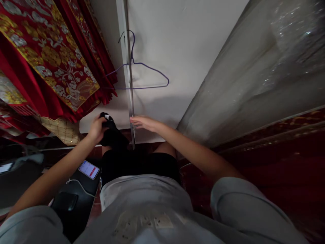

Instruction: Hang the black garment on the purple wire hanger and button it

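My left hand is closed around the top of a dark piece of cloth, which hangs down over my knee. A small white patch, perhaps a label, shows at the cloth's upper edge. Fingers stretched out, my right hand holds nothing; its fingertips are beside the narrow metal upright, and whether they touch it I cannot tell. Above both hands a thin purple clothes hanger hangs bare at the upright.
Red embroidered garments hang at the upper left. A lit phone, a white cable and a dark wallet-like object lie on a black surface at lower left. Clear plastic sheeting covers something large on the right.
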